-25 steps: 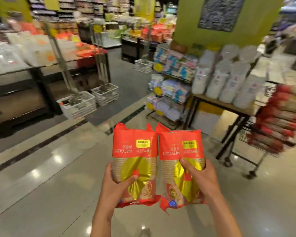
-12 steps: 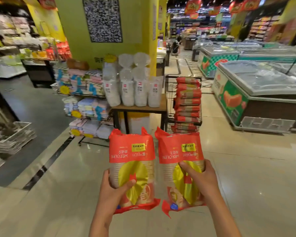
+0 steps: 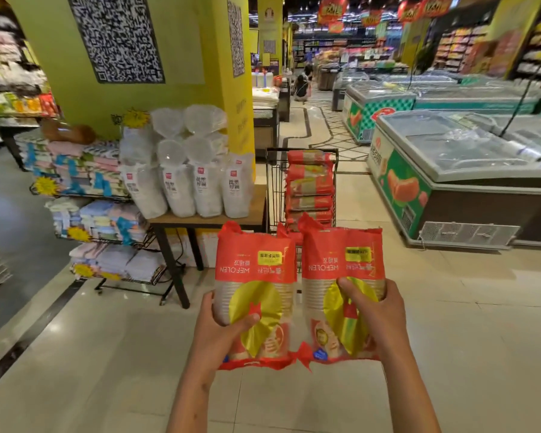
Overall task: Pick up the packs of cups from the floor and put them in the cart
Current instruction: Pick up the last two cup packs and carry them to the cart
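I hold two red-and-gold packs of cups upright, side by side, in front of me. My left hand grips the lower part of the left pack. My right hand grips the right pack, thumb across its gold band. Straight ahead, just beyond the packs, stands the black wire cart, filled with several stacked packs of the same kind. The cart's lower part is hidden behind the packs I hold.
A wooden table with bagged white plastic containers stands left of the cart, against a yellow pillar. Racks of folded cloths are further left. Chest freezers line the right. A person crouches far down the aisle.
My view has swung right and moved forward, so the cart now sits straight ahead and closer. Both hands keep the same hold on the packs.
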`<state>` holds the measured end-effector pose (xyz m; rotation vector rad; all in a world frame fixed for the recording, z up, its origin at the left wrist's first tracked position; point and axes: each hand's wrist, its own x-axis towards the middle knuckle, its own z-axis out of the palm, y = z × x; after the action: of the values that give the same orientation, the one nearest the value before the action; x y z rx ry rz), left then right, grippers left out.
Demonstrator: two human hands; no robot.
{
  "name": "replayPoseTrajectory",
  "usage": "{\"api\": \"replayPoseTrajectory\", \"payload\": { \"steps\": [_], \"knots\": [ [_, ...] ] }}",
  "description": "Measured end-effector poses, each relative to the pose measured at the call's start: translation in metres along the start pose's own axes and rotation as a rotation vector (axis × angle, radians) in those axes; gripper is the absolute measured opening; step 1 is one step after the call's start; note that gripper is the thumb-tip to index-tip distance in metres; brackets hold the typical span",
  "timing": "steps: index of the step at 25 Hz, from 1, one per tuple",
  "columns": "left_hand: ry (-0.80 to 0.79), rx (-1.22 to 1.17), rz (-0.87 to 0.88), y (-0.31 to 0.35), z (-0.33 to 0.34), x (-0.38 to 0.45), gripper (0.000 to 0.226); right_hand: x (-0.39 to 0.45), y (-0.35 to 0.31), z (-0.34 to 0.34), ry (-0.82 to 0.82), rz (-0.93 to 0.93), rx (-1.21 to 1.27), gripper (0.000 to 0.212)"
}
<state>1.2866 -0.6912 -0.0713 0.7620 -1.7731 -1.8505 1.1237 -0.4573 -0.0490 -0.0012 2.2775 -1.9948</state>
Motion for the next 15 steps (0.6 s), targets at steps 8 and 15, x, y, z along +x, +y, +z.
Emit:
{"api": "replayPoseTrajectory", "payload": {
  "steps": [8,15],
  "knots": [
    [-0.091,0.023,0.019,0.017,0.135,0.197,0.083,0.213,-0.017,-0.002,0.043,0.022,0.034,0.070],
    [-0.121,0.045,0.033,0.043,0.253,0.351,0.079,0.398,-0.046,-0.012,0.094,-0.001,0.047,0.080]
  ]
}}
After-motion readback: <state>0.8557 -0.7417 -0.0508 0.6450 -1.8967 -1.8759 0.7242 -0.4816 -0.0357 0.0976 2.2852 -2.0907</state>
